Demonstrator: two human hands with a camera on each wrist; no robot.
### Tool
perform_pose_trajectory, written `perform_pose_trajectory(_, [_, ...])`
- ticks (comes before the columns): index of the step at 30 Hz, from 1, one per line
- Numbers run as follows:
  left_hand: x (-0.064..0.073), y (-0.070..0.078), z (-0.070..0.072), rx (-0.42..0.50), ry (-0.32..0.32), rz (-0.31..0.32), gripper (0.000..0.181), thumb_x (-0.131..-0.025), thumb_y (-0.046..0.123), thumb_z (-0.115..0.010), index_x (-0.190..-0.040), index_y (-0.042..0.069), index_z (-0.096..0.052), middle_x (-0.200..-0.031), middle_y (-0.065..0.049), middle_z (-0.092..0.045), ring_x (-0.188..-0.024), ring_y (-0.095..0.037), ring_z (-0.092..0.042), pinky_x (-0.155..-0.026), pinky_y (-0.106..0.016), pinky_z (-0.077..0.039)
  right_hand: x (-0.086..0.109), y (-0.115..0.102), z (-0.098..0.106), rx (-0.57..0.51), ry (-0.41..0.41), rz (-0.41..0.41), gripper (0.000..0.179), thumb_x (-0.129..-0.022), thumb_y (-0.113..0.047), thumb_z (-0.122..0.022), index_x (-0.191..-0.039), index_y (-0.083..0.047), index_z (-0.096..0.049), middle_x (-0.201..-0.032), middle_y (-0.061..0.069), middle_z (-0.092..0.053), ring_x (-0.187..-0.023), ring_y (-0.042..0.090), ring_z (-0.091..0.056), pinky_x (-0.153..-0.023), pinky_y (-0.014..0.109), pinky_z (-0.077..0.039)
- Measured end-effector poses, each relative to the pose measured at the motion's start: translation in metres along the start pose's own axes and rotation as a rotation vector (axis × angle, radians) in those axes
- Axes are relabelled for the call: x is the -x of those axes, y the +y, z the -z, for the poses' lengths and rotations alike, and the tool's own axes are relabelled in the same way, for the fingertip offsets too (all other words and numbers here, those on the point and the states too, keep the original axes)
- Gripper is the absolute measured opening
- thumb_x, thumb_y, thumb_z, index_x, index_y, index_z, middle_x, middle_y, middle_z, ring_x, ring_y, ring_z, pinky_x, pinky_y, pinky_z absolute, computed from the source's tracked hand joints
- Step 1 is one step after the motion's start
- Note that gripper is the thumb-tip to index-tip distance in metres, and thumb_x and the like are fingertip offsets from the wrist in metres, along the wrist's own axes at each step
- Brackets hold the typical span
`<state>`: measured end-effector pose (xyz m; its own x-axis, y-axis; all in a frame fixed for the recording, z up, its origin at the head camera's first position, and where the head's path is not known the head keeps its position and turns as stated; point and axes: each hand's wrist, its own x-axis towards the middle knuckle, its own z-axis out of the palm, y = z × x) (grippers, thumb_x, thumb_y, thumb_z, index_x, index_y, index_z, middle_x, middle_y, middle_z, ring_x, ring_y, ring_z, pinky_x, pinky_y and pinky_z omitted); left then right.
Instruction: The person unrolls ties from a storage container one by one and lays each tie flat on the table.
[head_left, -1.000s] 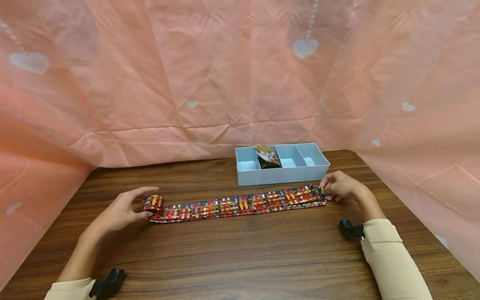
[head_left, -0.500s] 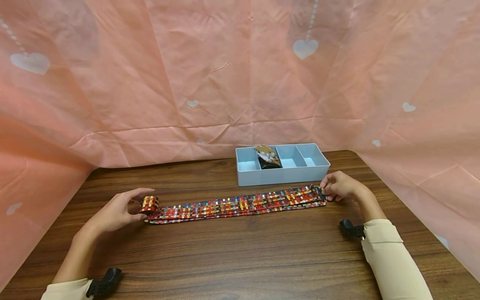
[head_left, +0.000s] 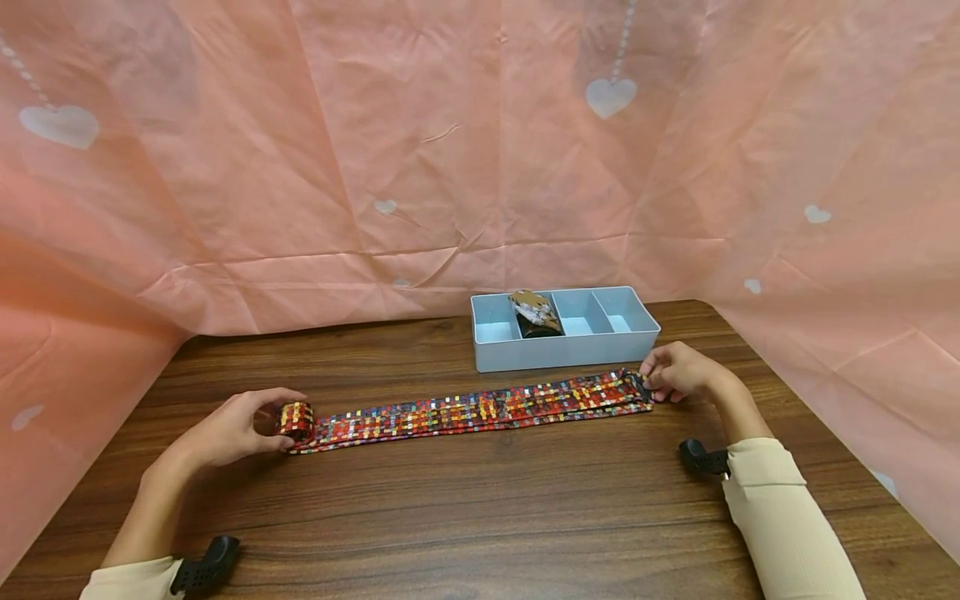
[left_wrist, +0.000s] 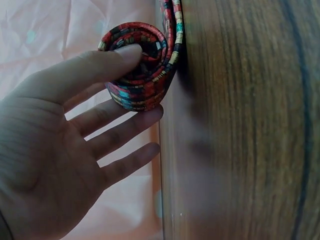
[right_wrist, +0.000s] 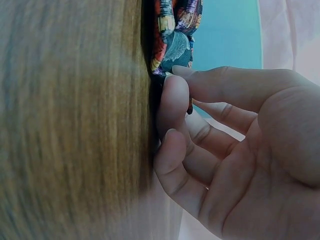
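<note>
A multicoloured checked necktie (head_left: 480, 410) stretches across the wooden table, flat for most of its length and coiled into a roll (head_left: 297, 421) at its left end. My left hand (head_left: 232, 429) holds that roll between thumb and fingers. In the left wrist view, the thumb lies over the open side of the coil (left_wrist: 145, 92), with fingertips against its outside. At the far right end, my right hand (head_left: 684, 372) pinches the tie's tip between thumb and index finger. The right wrist view shows dark lining (right_wrist: 177, 50) at that end; the tip itself is partly hidden by the fingers.
Behind the tie's right half stands a light blue divided box (head_left: 566, 352). A brown and white patterned rolled item (head_left: 536, 312) sits in its second compartment from the left. A pink curtain with hearts (head_left: 420, 167) encloses the table's back and sides.
My left hand and the roll have shifted slightly left and nearer to me, and the flat stretch reaches a little further left. The right hand stays in place on the tip.
</note>
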<state>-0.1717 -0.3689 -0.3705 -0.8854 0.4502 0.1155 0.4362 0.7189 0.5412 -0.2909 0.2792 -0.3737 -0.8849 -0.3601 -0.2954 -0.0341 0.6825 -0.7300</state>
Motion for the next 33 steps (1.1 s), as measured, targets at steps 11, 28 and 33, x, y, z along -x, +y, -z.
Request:
perform_pose_trajectory(11, [-0.0045,0.0078,-0.007,-0.026,0.077,-0.022,0.051,-0.077,0.015,-0.092,-0.119,-0.003,-0.071,-0.11,-0.008,-0.074,-0.104,-0.01,-0.064,-0.091,-0.045,-0.057,-0.0006,0.0017,-0.0004,0.01,0.003,0.001,0.014,-0.093,0.002,-0.062,-0.104,0.011,-0.059,-0.071,0.001,-0.065,-0.065,0.013,-0.064,-0.058,0.031,-0.051])
perform_pose_trajectory(28, [-0.0049,0.0064,-0.0054,0.015,0.103,-0.059,0.045,-0.077,0.0,-0.089,-0.118,-0.003,-0.071,-0.112,-0.012,-0.074,-0.104,-0.003,-0.062,-0.085,-0.027,-0.057,-0.0009,0.0026,0.0001,0.01,0.005,0.003,0.013,-0.093,0.004,-0.059,-0.104,0.011,-0.059,-0.074,0.0,-0.068,-0.066,0.012,-0.064,-0.059,0.033,-0.051])
perform_pose_trajectory(33, [-0.0018,0.005,-0.0019,-0.052,0.154,-0.106,0.047,-0.074,0.0,-0.09,-0.117,0.001,-0.072,-0.109,-0.006,-0.075,-0.102,-0.006,-0.065,-0.088,-0.029,-0.056,-0.0004,0.0014,-0.0003,0.008,0.008,0.001,0.013,-0.092,0.003,-0.061,-0.103,0.009,-0.06,-0.072,0.0,-0.066,-0.065,0.012,-0.064,-0.058,0.033,-0.051])
